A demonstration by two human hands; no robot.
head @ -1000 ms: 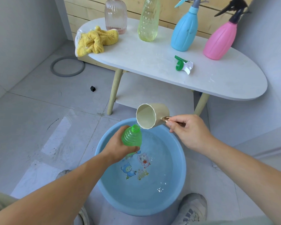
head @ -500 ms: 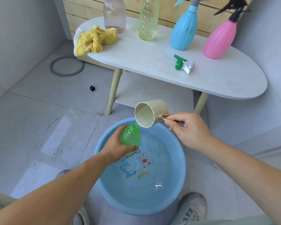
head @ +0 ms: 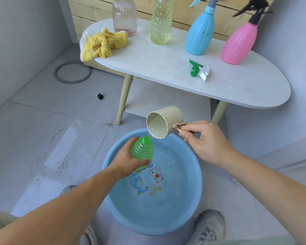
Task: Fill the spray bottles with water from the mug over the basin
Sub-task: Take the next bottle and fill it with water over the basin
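Right now the pouring step is in hand: the green bottle (head: 142, 148) is gripped in the left hand (head: 126, 160), whose fingers curl round its lower body, and it leans so that its open neck pokes up beyond the fingertips. Touching or just above that neck is the lip of the mug (head: 163, 122), tipped well over on its side, with only a thin trickle showing between lip and neck. The right hand (head: 203, 138) pinches the mug's gold ring handle (head: 182, 125) between thumb and curled fingers. Both hands hang over the far side of the blue basin (head: 193, 209), which holds water beneath them. How full the bottle is cannot be told. The mug looks nearly spent, so the next move probably calls for righting it and dipping it below the fingers for a refill, keeping the narrow neck steady. Beyond the right hand's knuckles, on the white table (head: 237, 89), lies a loose green spray head (head: 199, 70), likely this bottle's cap once it is full.
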